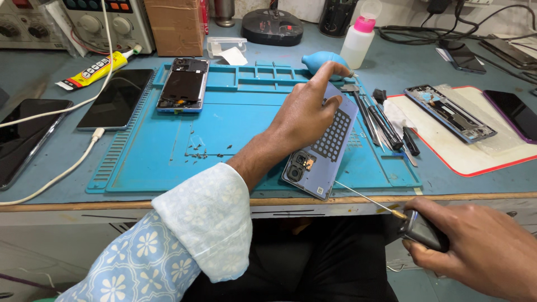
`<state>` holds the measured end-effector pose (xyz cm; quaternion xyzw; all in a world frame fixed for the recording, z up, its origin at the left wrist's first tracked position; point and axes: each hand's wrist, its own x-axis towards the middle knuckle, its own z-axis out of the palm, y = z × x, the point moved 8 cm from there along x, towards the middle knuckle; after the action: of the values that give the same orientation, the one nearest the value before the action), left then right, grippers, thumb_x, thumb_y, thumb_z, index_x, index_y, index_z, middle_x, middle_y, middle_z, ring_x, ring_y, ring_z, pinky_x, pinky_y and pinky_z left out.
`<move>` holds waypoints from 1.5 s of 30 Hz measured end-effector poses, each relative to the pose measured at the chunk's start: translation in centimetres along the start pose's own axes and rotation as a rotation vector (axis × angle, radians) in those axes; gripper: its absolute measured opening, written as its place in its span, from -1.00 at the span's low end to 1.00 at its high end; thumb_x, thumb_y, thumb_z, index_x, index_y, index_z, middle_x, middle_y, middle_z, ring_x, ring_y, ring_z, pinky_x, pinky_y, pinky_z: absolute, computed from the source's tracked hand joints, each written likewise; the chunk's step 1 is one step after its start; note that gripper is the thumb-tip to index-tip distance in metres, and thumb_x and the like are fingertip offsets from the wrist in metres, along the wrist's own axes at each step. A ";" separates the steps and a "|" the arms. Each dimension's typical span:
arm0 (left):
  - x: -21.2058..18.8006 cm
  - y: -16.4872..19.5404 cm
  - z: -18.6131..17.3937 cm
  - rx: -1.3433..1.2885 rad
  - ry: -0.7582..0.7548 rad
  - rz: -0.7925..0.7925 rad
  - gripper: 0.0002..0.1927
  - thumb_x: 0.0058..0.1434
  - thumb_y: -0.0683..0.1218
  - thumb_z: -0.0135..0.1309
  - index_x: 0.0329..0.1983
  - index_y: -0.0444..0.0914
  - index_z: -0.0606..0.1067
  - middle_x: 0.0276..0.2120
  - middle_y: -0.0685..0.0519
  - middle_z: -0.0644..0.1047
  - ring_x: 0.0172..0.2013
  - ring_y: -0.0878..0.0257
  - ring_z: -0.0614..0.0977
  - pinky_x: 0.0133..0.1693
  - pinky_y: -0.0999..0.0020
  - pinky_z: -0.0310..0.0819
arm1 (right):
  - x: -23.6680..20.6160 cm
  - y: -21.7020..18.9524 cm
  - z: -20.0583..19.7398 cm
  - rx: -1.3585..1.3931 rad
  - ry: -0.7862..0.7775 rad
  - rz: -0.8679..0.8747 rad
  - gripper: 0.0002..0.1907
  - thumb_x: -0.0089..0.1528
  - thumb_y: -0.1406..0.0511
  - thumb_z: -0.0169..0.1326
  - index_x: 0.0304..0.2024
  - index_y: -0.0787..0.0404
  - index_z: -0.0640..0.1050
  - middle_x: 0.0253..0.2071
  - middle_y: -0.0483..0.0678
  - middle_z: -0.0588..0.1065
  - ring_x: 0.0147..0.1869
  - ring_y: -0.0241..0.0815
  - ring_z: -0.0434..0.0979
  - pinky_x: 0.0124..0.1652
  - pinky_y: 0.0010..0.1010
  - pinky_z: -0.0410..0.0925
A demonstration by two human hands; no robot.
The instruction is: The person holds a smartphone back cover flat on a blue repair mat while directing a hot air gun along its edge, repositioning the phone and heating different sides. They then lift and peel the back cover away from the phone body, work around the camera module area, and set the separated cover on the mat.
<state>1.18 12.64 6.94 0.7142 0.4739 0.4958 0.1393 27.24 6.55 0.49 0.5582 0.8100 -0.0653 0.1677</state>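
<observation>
Gripped in the right hand (475,251) below the surface (50,184) edge is a dark-handled, thin-shafted screwdriver (417,228), while the pale blue phone back (321,148) on the blue mat (235,128) is steadied under the left hand (305,112), so the tip should be brought up carefully.

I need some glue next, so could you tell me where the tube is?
The yellow glue tube lies at the head view's upper left, beside the dark phone, left of the blue mat.

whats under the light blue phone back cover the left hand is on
The light blue phone back cover lies on the blue silicone work mat; whatever sits directly beneath it is covered. The left hand rests on top.
</observation>
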 end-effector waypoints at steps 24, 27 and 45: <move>0.0 0.0 0.1 -0.006 0.010 0.018 -0.59 0.28 -0.21 0.00 0.21 -0.15 0.33 -0.46 -0.11 0.63 -0.36 0.01 0.74 -0.26 0.06 0.54 | 0.3 -0.3 -0.1 -0.050 0.050 -0.074 -0.35 0.04 -0.09 0.13 0.19 -0.18 0.46 -0.35 -0.14 0.66 -0.23 -0.04 0.71 -0.17 -0.18 0.49; 0.0 -0.3 0.2 0.004 -0.005 -0.014 -0.59 0.29 -0.20 0.00 0.21 -0.15 0.34 -0.47 -0.12 0.63 -0.36 0.01 0.74 -0.26 0.06 0.55 | 0.2 -0.5 -0.3 -0.041 0.074 -0.103 -0.35 0.02 -0.08 0.13 0.17 -0.17 0.46 -0.32 -0.16 0.67 -0.22 -0.04 0.70 -0.18 -0.16 0.49; 0.0 0.0 0.1 -0.007 0.004 0.007 -0.62 0.30 -0.20 0.00 0.19 -0.16 0.36 -0.45 -0.15 0.64 -0.35 0.00 0.74 -0.24 0.07 0.54 | 0.4 0.0 -0.5 -0.042 0.006 -0.022 -0.44 0.06 -0.09 0.18 0.09 -0.19 0.47 -0.34 -0.16 0.68 -0.19 -0.09 0.73 -0.15 -0.20 0.51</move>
<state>1.23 12.67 6.93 0.7145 0.4699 0.4992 0.1391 27.02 7.06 0.78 0.5460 0.8177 -0.0484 0.1760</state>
